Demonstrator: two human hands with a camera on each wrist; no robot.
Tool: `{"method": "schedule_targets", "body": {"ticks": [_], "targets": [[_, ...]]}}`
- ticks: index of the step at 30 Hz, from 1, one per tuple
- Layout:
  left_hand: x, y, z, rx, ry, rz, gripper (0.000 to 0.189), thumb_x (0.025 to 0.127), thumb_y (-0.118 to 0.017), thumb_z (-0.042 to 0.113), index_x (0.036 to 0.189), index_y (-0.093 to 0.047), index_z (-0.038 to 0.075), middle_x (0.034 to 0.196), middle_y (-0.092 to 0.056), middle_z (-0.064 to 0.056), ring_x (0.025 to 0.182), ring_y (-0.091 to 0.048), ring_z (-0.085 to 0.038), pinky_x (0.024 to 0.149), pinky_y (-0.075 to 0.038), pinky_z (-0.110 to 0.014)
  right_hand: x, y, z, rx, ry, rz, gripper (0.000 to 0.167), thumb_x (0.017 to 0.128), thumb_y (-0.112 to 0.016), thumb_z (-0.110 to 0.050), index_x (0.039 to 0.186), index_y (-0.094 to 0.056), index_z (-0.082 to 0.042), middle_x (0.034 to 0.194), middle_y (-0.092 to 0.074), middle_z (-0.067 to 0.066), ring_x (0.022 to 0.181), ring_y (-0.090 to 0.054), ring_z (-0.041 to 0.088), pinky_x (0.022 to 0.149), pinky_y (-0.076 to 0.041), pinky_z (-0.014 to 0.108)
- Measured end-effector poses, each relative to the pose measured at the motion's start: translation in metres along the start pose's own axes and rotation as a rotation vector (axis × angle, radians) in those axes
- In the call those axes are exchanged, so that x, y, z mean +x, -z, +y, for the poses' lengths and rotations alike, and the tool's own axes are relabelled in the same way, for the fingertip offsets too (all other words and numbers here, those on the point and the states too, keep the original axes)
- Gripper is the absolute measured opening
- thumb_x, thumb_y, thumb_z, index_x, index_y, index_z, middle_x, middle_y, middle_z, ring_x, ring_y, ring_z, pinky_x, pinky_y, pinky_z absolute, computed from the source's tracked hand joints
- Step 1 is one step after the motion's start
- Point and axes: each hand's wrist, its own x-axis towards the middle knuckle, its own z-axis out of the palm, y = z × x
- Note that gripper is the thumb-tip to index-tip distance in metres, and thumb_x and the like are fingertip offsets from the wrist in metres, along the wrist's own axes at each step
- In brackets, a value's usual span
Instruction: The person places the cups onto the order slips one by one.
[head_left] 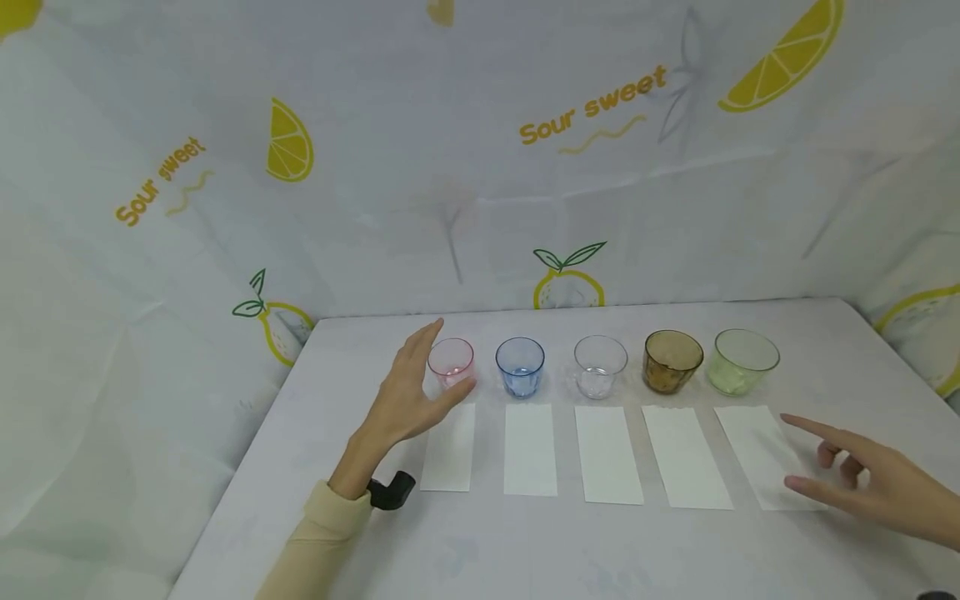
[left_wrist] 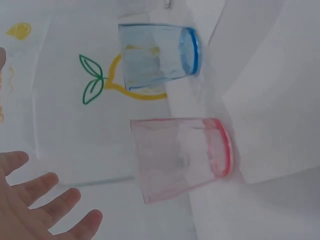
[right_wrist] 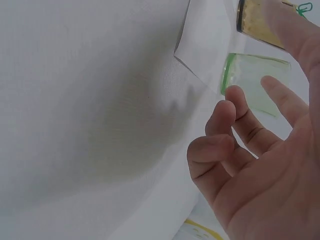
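My left hand point(head_left: 408, 392) reaches over the table with fingers and thumb spread, beside a pink-tinted glass cup point(head_left: 452, 367). In the left wrist view the fingertips point(left_wrist: 87, 225) stand apart from that cup, and nothing is in the hand. To its right stands a blue glass cup point(head_left: 521, 368). My right hand point(head_left: 877, 483) hovers at the right, index finger extended and the other fingers bent, holding nothing. Nearest to it are a white paper strip point(head_left: 765, 458) and, farther back, a green glass cup point(head_left: 738, 367); the right wrist view also shows this cup point(right_wrist: 257, 80).
A clear glass cup point(head_left: 598, 368) and a brown one point(head_left: 671, 363) stand between the blue and green cups. Several white paper strips point(head_left: 531, 450) lie in a row before the cups on the white table point(head_left: 480, 550). Behind rises a lemon-printed cloth point(head_left: 420, 150).
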Motion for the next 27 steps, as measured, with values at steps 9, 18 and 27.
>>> {"method": "schedule_targets", "body": {"ticks": [9,18,27], "targets": [[0.031,-0.018,0.032,-0.06,-0.068,-0.033,0.093,0.088,-0.069,0.056,0.163,-0.024,0.026,0.167,-0.03,-0.004,0.154,-0.031,-0.03,0.116,-0.037,-0.066,0.005,0.002,0.002,0.026,-0.03,-0.142,0.084,0.079,-0.085,-0.008,0.147,-0.047,-0.041,0.085,-0.045,-0.014,0.063,-0.045,-0.003,0.053,-0.032,0.02],[0.054,-0.041,0.06,-0.109,-0.118,-0.089,0.091,0.088,-0.069,0.057,0.162,-0.029,0.024,0.165,-0.033,-0.004,0.154,-0.033,-0.027,0.117,-0.038,-0.061,0.008,-0.002,0.014,0.034,-0.045,-0.201,0.085,0.082,-0.084,-0.01,0.145,-0.042,-0.049,0.082,-0.045,-0.015,0.061,-0.043,-0.002,0.051,-0.033,0.022],[0.07,-0.07,0.09,-0.107,-0.165,-0.189,0.088,0.089,-0.07,0.056,0.161,-0.031,0.024,0.163,-0.039,-0.003,0.151,-0.039,-0.022,0.118,-0.042,-0.05,0.013,0.0,0.026,0.132,-0.051,-0.263,0.093,0.085,-0.079,-0.004,0.138,-0.033,-0.064,0.077,-0.047,-0.017,0.056,-0.044,0.002,0.048,-0.035,0.024]]}}
